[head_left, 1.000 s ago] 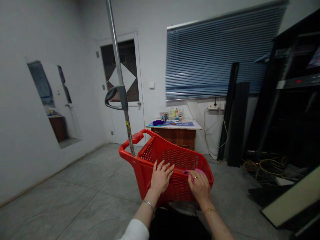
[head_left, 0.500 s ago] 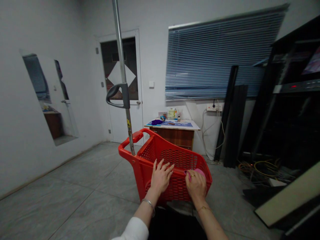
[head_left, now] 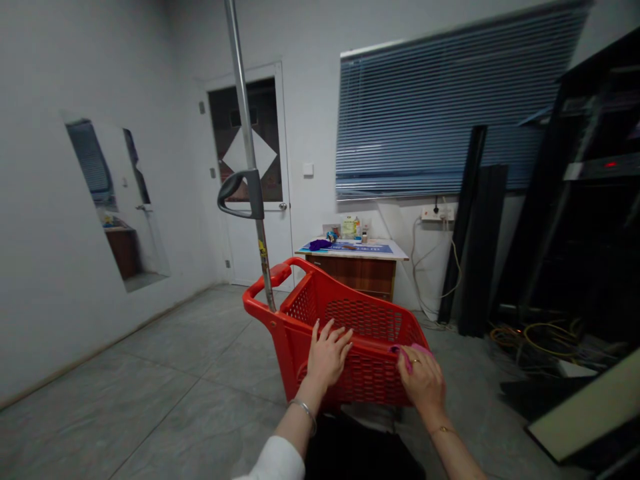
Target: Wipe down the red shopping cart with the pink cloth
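A red plastic shopping cart [head_left: 325, 333] with slotted sides stands on the floor right in front of me. My left hand [head_left: 329, 353] rests open on its near rim, fingers spread over the edge. Farther right along the same rim, my right hand [head_left: 423, 380] is closed around a pink cloth [head_left: 400, 349] and presses it against the cart's front corner. Most of the cloth is hidden by the fingers. A metal pole [head_left: 245, 100] with a grey handle [head_left: 250, 193] rises at the cart's push-bar end.
A small table [head_left: 400, 251] holding a purple cloth [head_left: 320, 245] and small containers stands behind the cart. Dark panels [head_left: 483, 253], loose cables [head_left: 545, 340] and a pale board [head_left: 590, 407] are at the right. A door [head_left: 250, 247] and mirror [head_left: 125, 207] are at the left.
My right hand has slid to the right along the rim with the pink cloth. The left hand stays on the rim. The whole view has shifted slightly.
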The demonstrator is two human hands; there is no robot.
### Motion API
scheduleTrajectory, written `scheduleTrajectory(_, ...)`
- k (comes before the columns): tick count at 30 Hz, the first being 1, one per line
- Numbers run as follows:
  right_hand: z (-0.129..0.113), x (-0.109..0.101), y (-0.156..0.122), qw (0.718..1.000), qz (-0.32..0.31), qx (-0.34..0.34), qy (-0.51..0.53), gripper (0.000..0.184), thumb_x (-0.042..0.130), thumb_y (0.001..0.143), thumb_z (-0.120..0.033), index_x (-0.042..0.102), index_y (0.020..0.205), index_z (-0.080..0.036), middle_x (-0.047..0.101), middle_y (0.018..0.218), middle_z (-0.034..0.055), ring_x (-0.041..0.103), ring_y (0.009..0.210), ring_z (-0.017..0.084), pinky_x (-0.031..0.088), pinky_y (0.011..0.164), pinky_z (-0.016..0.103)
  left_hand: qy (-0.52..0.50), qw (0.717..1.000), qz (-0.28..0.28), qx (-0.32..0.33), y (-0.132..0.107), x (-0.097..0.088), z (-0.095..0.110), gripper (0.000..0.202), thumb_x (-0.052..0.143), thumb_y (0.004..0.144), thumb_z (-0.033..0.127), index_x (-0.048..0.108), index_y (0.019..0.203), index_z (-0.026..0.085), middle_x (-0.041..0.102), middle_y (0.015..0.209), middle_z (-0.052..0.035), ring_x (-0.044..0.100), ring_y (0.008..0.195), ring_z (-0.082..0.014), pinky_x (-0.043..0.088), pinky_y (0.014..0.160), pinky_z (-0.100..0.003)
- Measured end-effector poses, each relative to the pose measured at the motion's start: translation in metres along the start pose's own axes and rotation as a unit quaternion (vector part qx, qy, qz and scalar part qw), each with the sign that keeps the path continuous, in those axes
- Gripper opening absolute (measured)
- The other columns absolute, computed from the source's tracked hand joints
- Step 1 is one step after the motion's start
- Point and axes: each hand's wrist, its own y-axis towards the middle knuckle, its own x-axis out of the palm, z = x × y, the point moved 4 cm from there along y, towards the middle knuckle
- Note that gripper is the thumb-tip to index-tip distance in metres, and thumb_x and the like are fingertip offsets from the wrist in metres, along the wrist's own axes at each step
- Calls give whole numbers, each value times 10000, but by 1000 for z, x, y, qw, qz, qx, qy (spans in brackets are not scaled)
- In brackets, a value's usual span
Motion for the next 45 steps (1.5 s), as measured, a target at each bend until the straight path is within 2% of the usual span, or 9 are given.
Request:
scheduleTrajectory(5, -1, -3, -1, 997, 17, 63, -48, 190, 526, 914, -263, 680, 946, -156, 715, 885, 56, 603, 822, 181, 420, 847, 326, -13, 1000, 18, -8, 0, 2, 4, 310, 460, 988, 375, 585, 1269, 414, 688, 1208, 44, 459, 1317, -231, 214, 1167, -549)
scheduleTrajectory(12, -56, 11, 20, 998, -15, 54, -10, 183, 499, 925, -233, 669, 953, -172, 707, 914, 65, 599, 850, 179, 401, 840, 333, -27, 999, 21, -21, 3, 2, 5, 288, 471, 983, 365, 610, 1231, 412, 698, 1187, 54, 455, 1316, -243, 203, 1159, -577)
scheduleTrajectory(15, -68, 15, 24, 999, -29, 43, 6, 186, 493, 927, -231, 666, 960, -172, 703, 907, 65, 598, 860, 180, 399, 850, 335, -30, 999, 18, -20, 3, 1, 4, 279, 481, 979, 367, 625, 1215, 403, 701, 1180, 45, 456, 1316, -240, 191, 1165, -571)
scheduleTrajectory(20, -55, 13, 19, 999, -38, 3, 26, 189, 507, 920, -232, 660, 1016, -177, 707, 959, 57, 601, 901, 179, 393, 901, 338, -38, 999, 14, -13, 1, -2, 3, 290, 479, 980, 367, 616, 1234, 400, 696, 1193, 32, 457, 1319, -234, 188, 1168, -565)
scheduleTrajectory(29, 1, 1, -1, 999, 0, 31, -12, 190, 520, 918, -256, 683, 968, -172, 719, 920, 54, 613, 894, 178, 413, 907, 329, -55, 998, 21, -20, -1, -1, 10, 288, 477, 983, 361, 607, 1234, 415, 692, 1202, 53, 464, 1312, -231, 208, 1161, -568)
scheduleTrajectory(33, -16, 7, 1, 997, 18, 65, -37, 181, 527, 915, -247, 681, 950, -159, 720, 916, 63, 615, 853, 173, 424, 872, 324, -43, 998, 32, -21, 0, 0, 12, 286, 479, 980, 372, 613, 1229, 413, 693, 1198, 47, 467, 1309, -237, 214, 1161, -570)
scheduleTrajectory(39, -66, 23, 14, 999, -18, 27, 18, 202, 503, 917, -214, 672, 1014, -162, 715, 1001, 73, 618, 953, 178, 410, 942, 348, -35, 999, 22, -20, 0, -1, 11, 287, 476, 981, 365, 616, 1228, 407, 692, 1203, 43, 466, 1310, -239, 228, 1156, -563)
scheduleTrajectory(42, -61, 20, 13, 999, -24, 6, 33, 216, 505, 916, -212, 669, 1051, -172, 712, 1029, 64, 617, 970, 176, 411, 952, 344, -33, 999, 18, -14, -1, -2, 10, 296, 462, 987, 357, 610, 1237, 410, 690, 1208, 41, 462, 1317, -235, 224, 1158, -566)
scheduleTrajectory(45, -33, 12, 5, 999, -15, -7, 33, 225, 518, 911, -224, 662, 1078, -180, 712, 1035, 55, 620, 957, 168, 417, 952, 332, -28, 999, 23, -10, -1, -3, 10, 301, 468, 984, 352, 608, 1245, 410, 693, 1202, 33, 466, 1316, -232, 210, 1167, -561)
